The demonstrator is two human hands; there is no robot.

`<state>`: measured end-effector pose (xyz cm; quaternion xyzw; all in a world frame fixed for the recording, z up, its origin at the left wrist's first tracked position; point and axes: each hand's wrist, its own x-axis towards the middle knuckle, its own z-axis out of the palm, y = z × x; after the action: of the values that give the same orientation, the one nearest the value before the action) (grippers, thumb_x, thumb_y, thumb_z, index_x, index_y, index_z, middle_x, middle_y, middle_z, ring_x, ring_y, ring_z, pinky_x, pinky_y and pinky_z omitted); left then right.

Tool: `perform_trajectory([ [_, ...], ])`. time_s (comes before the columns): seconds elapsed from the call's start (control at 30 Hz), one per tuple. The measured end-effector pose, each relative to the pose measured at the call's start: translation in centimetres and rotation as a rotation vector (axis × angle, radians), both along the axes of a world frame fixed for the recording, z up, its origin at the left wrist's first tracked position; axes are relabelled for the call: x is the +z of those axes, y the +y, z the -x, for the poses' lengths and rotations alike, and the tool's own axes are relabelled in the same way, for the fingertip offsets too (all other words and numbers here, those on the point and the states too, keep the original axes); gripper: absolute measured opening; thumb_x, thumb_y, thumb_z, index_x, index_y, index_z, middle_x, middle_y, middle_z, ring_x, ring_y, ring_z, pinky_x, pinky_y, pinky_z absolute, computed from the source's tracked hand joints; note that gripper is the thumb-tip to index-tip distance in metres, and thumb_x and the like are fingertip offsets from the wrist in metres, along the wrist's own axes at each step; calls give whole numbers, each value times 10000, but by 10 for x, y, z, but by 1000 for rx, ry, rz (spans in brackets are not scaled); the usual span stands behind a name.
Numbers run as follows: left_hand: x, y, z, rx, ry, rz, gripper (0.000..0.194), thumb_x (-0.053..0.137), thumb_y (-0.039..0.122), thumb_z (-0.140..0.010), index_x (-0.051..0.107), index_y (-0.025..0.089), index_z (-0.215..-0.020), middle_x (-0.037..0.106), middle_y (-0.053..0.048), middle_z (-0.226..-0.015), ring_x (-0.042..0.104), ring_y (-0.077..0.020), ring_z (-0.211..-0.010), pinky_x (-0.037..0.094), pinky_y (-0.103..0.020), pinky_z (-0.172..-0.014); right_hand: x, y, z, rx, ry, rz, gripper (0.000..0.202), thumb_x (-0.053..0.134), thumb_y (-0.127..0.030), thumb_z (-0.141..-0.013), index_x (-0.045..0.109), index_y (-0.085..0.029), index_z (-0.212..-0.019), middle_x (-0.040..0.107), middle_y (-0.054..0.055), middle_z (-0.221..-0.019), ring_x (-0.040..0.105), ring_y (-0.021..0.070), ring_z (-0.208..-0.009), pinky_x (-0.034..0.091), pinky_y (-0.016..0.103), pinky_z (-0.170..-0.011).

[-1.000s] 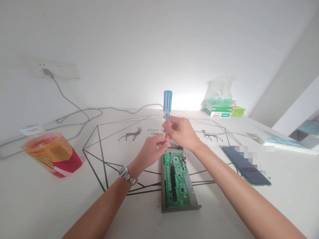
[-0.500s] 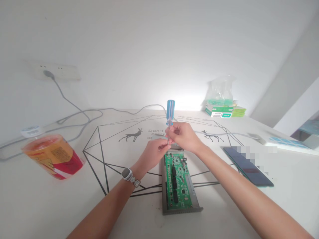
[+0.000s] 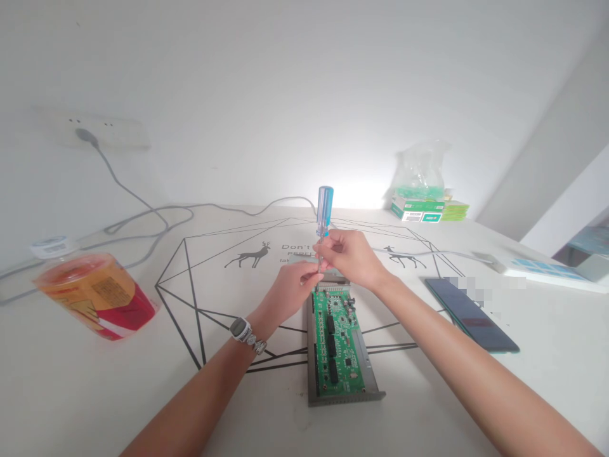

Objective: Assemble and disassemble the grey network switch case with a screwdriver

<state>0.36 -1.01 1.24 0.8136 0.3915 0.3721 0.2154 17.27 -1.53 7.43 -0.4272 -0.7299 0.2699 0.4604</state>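
A screwdriver (image 3: 325, 209) with a clear blue handle stands upright over the far end of a green circuit board (image 3: 340, 343). The board lies in a grey metal case (image 3: 366, 399) on the table. My right hand (image 3: 349, 257) is closed, its fingers pinching the metal shaft just under the handle. Lower down, my left hand (image 3: 292, 289) is closed too, thumb and fingertips pinched round the shaft close to the board. The screwdriver's tip is at the board's far left corner, too small to make out clearly.
A bottle of red drink (image 3: 102, 295) stands at the left. A phone (image 3: 471, 314) lies at the right, with a white power strip (image 3: 547, 270) behind it. Boxes (image 3: 419, 208) and a plastic bag (image 3: 421, 168) are at the back. A grey cable (image 3: 228, 209) runs along the wall.
The screwdriver handle has turned a little about its shaft. Both hands keep their hold, and the whole view has shifted slightly.
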Motion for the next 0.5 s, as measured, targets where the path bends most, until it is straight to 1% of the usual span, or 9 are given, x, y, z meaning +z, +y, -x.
perform_trajectory([
  [0.17, 0, 0, 0, -9, 19, -16, 234, 507, 300, -915, 599, 186, -732, 591, 1, -719, 518, -166, -703, 424, -266, -661, 0, 0, -1, 0, -1, 2, 227, 650, -296, -848, 615, -220, -636, 650, -18, -535, 620, 160, -576, 513, 335, -667],
  [0.33, -1, 0, 0, -17, 7, -8, 234, 493, 279, -916, 563, 184, -713, 566, 7, -718, 487, -154, -686, 400, -261, -641, -1, 1, -2, -17, -7, 2, 227, 662, -309, -838, 628, -215, -634, 655, -14, -547, 616, 159, -580, 503, 323, -637],
  [0.5, -2, 1, 0, -22, 13, -9, 225, 500, 278, -914, 578, 186, -723, 583, -1, -718, 504, -162, -701, 415, -266, -647, -1, 1, -2, 5, 28, 36, 215, 675, -300, -831, 633, -210, -641, 666, -8, -553, 636, 155, -577, 531, 322, -625],
])
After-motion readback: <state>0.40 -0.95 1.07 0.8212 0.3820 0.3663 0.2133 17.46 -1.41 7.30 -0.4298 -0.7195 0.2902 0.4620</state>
